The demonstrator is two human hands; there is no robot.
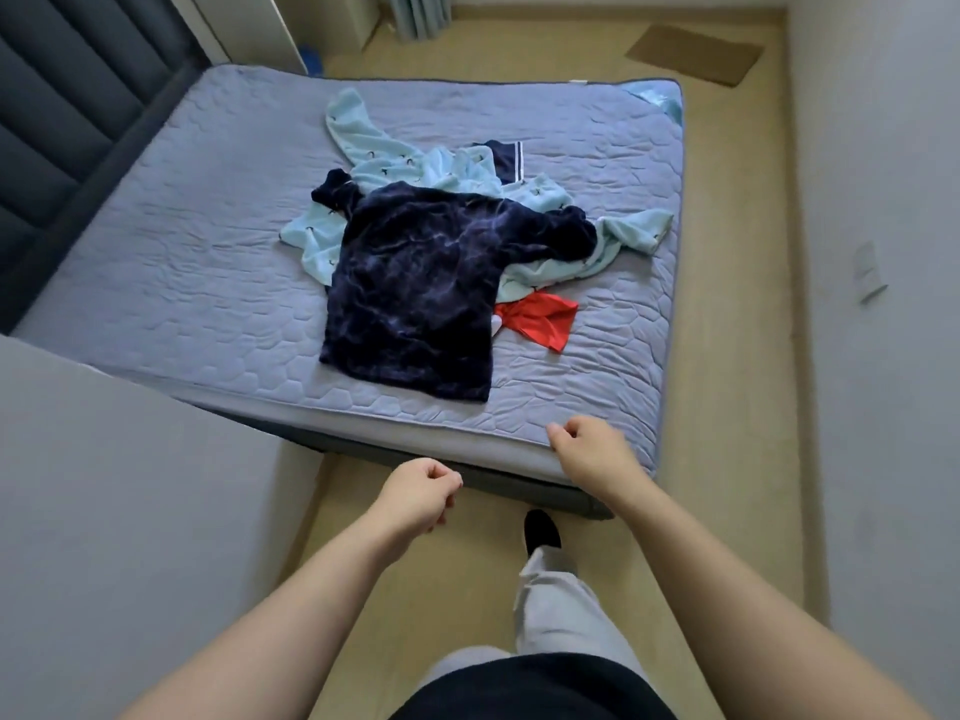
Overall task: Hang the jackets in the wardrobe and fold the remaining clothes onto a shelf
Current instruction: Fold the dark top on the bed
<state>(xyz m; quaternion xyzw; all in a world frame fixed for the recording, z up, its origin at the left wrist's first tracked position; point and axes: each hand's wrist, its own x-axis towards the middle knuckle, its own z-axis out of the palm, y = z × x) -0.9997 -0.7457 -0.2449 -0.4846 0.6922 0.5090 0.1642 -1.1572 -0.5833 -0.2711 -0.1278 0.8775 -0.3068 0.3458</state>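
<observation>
Looked down from head height onto a bed (208, 262) covered in a grey-blue quilted sheet, with a dark padded headboard (62, 111) at the upper left. Found the clothes in a loose heap near the middle of the bed, a little toward its right side. Saw on top a dark navy fleece top (415, 293), spread mostly flat with its hem toward the near edge. Saw beneath it a pale blue fleece garment (374, 142) dotted with small dark marks, crumpled and spilling out to the left, behind and to the right. Noted a red garment (540, 317) poking out from under the navy top's right side, and a navy piece with white stripes (504, 158) at the far edge of the heap.

Had both bare arms stretched forward from the bottom of the view. Held the left hand (415, 493) over the floor (727, 356) just short of the bed's near edge, fingers loosely curled inward, nothing in it. Held the right hand (589, 452) over the near right corner of the sheet, fingers likewise loosely curled, nothing gripped; could not tell whether it touched the fabric. Had both hands well apart from the heap.

Stood on pale wood flooring, with one black-socked foot (541, 530) and a grey trouser leg (556, 605) below the hands. Glimpsed a flat brown sheet like cardboard (693, 54) lying beyond the bed.
</observation>
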